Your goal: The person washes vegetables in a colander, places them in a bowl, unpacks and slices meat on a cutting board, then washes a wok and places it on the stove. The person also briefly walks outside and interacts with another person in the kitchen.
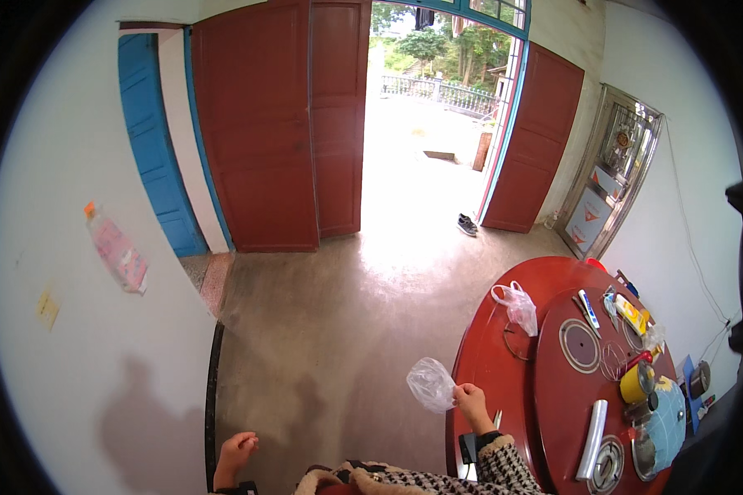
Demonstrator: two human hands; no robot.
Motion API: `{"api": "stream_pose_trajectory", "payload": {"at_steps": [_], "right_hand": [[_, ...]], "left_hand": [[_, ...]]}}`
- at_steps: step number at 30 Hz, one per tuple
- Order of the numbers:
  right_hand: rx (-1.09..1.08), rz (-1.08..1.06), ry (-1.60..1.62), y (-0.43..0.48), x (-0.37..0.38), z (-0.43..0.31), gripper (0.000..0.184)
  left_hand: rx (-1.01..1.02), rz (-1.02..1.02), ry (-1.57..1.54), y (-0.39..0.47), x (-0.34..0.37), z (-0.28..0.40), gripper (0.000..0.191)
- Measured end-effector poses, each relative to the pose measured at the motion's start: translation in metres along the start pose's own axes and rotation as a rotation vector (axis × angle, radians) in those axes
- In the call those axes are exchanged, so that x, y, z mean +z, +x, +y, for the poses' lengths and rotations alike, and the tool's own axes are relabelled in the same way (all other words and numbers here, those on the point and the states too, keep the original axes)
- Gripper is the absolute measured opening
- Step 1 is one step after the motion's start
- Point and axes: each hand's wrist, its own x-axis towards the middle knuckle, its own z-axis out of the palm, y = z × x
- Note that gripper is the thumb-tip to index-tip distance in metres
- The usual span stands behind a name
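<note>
My right hand [472, 405] is closed on the edge of a clear plastic bag [431, 385], which puffs out to the left beside the round red table [480, 346]. Away to the left, over the floor, my left hand [238, 448] has its fingers curled, with nothing visible in them. Another thin plastic bag with handles [520, 309] lies on the table beyond my right hand. A roll of clear film [592, 440] rests on the raised round tabletop, right of my right sleeve.
On the tabletop are a whisk [613, 361], a yellow container [636, 383], a yellow tube [631, 314] and a blue cloth cover [665, 427]. Shoes [467, 224] lie by the open doorway. A white wall [167, 346] runs along the left.
</note>
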Motion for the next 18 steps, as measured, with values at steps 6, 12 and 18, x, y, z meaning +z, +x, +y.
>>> {"api": "stream_pose_trajectory", "payload": {"at_steps": [6, 12, 18], "right_hand": [[0.071, 0.035, 0.033, 0.088, 0.019, 0.000, 0.020], [0.116, 0.193, 0.076, 0.177, 0.040, -0.030, 0.020], [0.064, 0.356, 0.112, 0.261, 0.056, -0.061, 0.019]], "left_hand": [[-0.042, -0.053, 0.056, 0.122, 0.010, 0.005, 0.019], [0.044, -0.080, 0.197, 0.292, 0.013, 0.054, 0.020], [0.130, -0.188, 0.259, 0.461, 0.029, 0.128, 0.025]]}}
